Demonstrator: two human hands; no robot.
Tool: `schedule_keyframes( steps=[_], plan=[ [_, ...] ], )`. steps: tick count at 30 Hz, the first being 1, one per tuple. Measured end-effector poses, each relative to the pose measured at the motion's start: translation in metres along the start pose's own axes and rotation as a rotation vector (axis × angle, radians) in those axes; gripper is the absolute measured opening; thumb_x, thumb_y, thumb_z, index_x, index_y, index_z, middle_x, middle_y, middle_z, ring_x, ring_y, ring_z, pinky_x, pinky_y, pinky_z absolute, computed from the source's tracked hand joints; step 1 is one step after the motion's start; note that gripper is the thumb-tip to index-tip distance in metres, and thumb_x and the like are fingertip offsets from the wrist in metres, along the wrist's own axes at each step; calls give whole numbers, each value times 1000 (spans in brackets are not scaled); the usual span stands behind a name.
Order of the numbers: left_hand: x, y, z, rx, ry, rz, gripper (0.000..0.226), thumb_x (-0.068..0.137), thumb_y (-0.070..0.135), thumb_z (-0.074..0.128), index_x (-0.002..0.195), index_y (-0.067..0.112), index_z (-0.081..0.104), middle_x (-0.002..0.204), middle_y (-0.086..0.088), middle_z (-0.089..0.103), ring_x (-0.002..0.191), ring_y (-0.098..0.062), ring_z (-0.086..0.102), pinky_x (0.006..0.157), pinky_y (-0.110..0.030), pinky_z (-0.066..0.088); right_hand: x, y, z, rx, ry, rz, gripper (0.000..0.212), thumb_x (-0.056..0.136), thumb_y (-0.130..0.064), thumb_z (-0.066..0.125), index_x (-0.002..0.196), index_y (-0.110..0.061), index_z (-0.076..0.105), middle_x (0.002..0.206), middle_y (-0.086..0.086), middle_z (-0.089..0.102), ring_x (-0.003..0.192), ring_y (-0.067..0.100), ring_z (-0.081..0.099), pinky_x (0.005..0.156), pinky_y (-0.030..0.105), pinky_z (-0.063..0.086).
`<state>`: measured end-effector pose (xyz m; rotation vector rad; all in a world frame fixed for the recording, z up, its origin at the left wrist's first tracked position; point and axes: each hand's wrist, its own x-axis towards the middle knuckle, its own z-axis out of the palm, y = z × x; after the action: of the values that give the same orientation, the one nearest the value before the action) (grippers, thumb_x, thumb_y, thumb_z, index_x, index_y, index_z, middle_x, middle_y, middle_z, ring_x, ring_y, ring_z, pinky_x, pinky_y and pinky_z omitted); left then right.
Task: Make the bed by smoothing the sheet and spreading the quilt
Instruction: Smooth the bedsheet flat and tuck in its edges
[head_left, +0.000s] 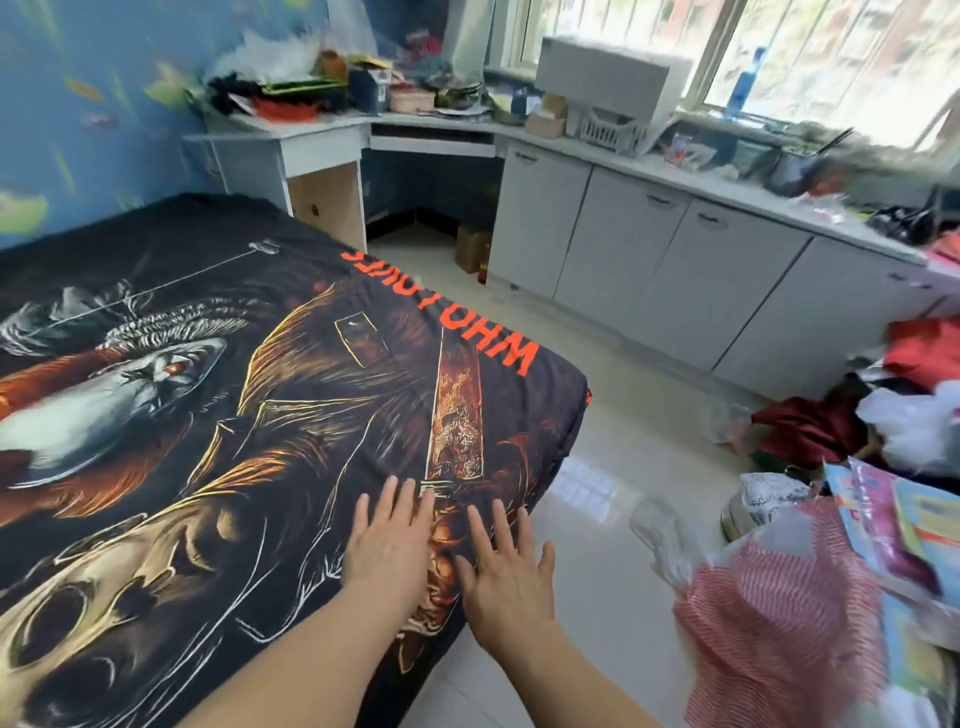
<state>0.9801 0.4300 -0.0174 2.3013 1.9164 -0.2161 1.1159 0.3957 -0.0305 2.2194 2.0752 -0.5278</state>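
Got my left hand (387, 540) and right hand (506, 577) side by side, fingers straight and spread, pressing flat on the dark printed quilt (234, 389) by its near right edge.

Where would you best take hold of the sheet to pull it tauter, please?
Pinch the sheet along its draped side edge, coming in from the right. The top lies flat with no fold to grip, and both the left hand and right hand rest flat on it near that edge.
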Motion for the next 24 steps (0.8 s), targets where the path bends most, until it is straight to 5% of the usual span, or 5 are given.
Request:
schedule_keyframes(
  steps=[6, 14, 18, 21, 24],
  plan=[
    [-45, -15, -69, 22, 12, 94, 64, 103, 26, 34, 153, 22, -5, 161, -5, -9, 146, -27, -17, 118, -48, -6, -66, -45, -52, -17, 44, 45, 86, 66, -60, -19, 149, -39, -9, 160, -5, -12, 146, 25, -15, 114, 54, -1],
    [-132, -46, -118, 16, 70, 201, 68, 101, 28, 38, 153, 21, -5, 161, -5, -9, 146, -27, -18, 117, -51, -8, -171, -98, -102, -22, 101, 157, 58, 99, -52, 17, 150, -37, -6, 160, -4, -9, 146, 25, -15, 116, 53, -2],
    [-173, -65, -126, 51, 40, 177, 74, 100, 36, 43, 153, 21, -6, 161, -6, -10, 146, -29, -19, 115, -51, -10, -196, -126, -114, -25, 122, 142, 60, 95, -57, 5, 150, -37, -8, 160, -4, -12, 146, 25, -17, 116, 52, -4],
    [-198, -84, -136, 60, 7, 156, 74, 100, 39, 40, 153, 20, -7, 161, -6, -12, 145, -29, -20, 116, -51, -9, -210, -146, -117, -13, 166, 113, 84, 70, -63, -18, 150, -39, -6, 160, -6, -10, 147, 24, -15, 116, 52, -1],
    [-228, -101, -143, 60, 4, 128, 76, 100, 39, 42, 153, 20, -8, 160, -7, -13, 145, -30, -20, 116, -51, -9, -233, -158, -115, -2, 196, 106, 86, 68, -64, -17, 150, -40, -6, 160, -7, -9, 147, 23, -14, 116, 51, 0]
  ],
)
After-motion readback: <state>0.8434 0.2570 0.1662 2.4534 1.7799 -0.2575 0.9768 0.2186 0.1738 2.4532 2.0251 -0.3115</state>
